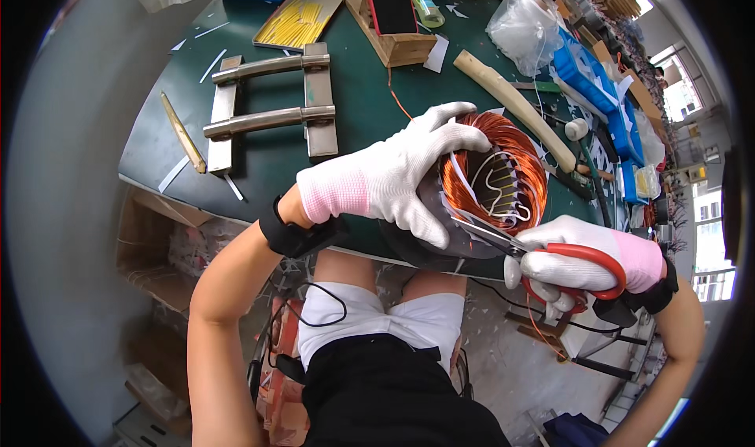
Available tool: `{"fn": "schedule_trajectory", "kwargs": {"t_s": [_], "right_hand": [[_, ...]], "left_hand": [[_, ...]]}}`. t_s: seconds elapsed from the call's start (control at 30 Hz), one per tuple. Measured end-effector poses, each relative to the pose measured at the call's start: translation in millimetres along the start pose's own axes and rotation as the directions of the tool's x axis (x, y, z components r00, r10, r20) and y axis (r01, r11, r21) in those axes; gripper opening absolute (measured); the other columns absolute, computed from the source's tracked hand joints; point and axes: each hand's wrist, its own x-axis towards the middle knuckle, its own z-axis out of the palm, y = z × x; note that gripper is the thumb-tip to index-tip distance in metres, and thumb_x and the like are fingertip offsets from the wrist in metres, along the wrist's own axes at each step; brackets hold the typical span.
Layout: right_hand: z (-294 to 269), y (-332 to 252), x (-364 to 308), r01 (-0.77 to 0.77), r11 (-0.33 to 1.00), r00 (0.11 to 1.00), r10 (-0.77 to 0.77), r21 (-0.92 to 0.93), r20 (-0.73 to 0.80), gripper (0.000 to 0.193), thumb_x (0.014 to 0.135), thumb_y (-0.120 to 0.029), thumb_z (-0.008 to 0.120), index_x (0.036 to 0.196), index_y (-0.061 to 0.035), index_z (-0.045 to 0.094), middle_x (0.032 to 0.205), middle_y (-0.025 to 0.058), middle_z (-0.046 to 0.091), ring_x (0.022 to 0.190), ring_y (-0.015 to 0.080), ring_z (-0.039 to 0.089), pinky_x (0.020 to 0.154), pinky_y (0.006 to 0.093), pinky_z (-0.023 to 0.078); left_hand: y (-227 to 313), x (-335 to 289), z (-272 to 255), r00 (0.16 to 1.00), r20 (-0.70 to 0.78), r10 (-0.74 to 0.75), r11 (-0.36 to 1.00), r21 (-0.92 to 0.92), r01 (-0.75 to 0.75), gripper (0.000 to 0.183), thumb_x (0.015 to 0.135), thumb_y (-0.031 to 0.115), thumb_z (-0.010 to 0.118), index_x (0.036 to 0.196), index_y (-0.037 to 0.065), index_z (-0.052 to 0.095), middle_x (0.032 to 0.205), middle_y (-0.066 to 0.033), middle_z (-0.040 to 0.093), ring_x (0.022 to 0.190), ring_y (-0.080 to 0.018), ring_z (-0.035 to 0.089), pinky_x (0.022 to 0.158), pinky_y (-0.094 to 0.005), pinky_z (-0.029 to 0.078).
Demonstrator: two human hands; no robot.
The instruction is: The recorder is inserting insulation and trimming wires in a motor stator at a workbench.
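A motor stator (pixel 537 181) wound with copper wire lies on its side near the table's front edge, with a loop of white cord (pixel 499 183) in its bore. My left hand (pixel 417 172), in a white glove with a pink cuff, is wrapped round the stator's left side, thumb and fingers on the windings and body. My right hand (pixel 570 254), gloved the same way, holds red-handled scissors (pixel 586 250). The blades point left and reach the lower rim of the windings. Whether they touch the wire or cord I cannot tell.
A metal frame with two bars (pixel 271 121) lies on the green table (pixel 271 164). Behind are a tray of yellow strips (pixel 295 22) and a phone on a wooden stand (pixel 393 46). To the right are a wooden stick (pixel 519 109), a mallet (pixel 578 130) and blue bins (pixel 586 77).
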Motion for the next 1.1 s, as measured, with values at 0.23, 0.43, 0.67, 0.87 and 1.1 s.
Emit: {"fn": "schedule_trajectory", "kwargs": {"t_s": [0.23, 0.43, 0.67, 0.87, 1.1], "right_hand": [[14.6, -15.6, -4.6, -0.029, 0.971, 0.990, -0.004, -0.237, -0.140, 0.028, 0.096, -0.028, 0.055, 0.089, -0.0013, 0.061, 0.064, 0.0060, 0.056, 0.052, 0.0139, 0.057, 0.051, 0.0285, 0.048], [32.0, 5.8, -2.7, 0.148, 0.842, 0.922, -0.308, -0.519, -0.237, 0.030, 0.092, -0.028, 0.062, 0.084, 0.0001, 0.061, 0.065, 0.0185, 0.059, 0.053, 0.0312, 0.058, 0.056, 0.0361, 0.049], [20.0, 29.3, -9.2, 0.192, 0.790, 0.941, -0.316, -0.582, -0.118, 0.021, 0.088, -0.022, 0.061, 0.091, -0.0011, 0.061, 0.069, 0.0147, 0.059, 0.058, 0.0288, 0.060, 0.058, 0.0319, 0.049], [9.9, 5.8, -6.2, -0.023, 0.997, 0.999, 0.020, -0.071, -0.047, 0.023, 0.092, -0.018, 0.050, 0.101, 0.0005, 0.060, 0.071, 0.0033, 0.058, 0.063, 0.0092, 0.059, 0.060, 0.0233, 0.049], [3.6, 11.5, -4.1, 0.185, 0.852, 0.966, -0.249, -0.490, -0.067, 0.031, 0.094, -0.030, 0.059, 0.088, 0.0006, 0.060, 0.065, 0.0130, 0.057, 0.057, 0.0225, 0.057, 0.058, 0.0339, 0.048]], "left_hand": [[29.4, -11.3, 27.4, 0.961, -0.214, -0.178, 0.982, 0.028, 0.188, 0.095, 0.055, 0.038, 0.092, 0.131, 0.012, 0.043, 0.144, -0.0262, 0.027, 0.137, -0.0429, 0.028, 0.111, -0.0492, 0.031], [59.3, -10.2, 67.7, 0.831, -0.478, -0.286, 0.923, 0.097, 0.373, 0.089, 0.052, 0.028, 0.092, 0.127, 0.016, 0.046, 0.145, -0.0286, 0.025, 0.136, -0.0470, 0.028, 0.109, -0.0521, 0.032], [66.5, -25.9, 56.3, 0.854, -0.435, -0.284, 0.913, 0.148, 0.379, 0.101, 0.052, 0.033, 0.088, 0.141, 0.022, 0.043, 0.141, -0.0294, 0.034, 0.126, -0.0509, 0.036, 0.106, -0.0550, 0.032], [4.5, -6.0, 1.9, 1.000, -0.017, -0.008, 0.998, 0.068, 0.009, 0.118, 0.054, 0.055, 0.089, 0.146, 0.008, 0.032, 0.145, -0.0260, 0.031, 0.137, -0.0441, 0.029, 0.111, -0.0495, 0.031], [18.5, -12.6, 18.3, 0.990, -0.089, -0.107, 0.993, 0.031, 0.110, 0.109, 0.054, 0.048, 0.090, 0.141, 0.009, 0.036, 0.144, -0.0231, 0.034, 0.139, -0.0444, 0.025, 0.111, -0.0504, 0.030]]}}
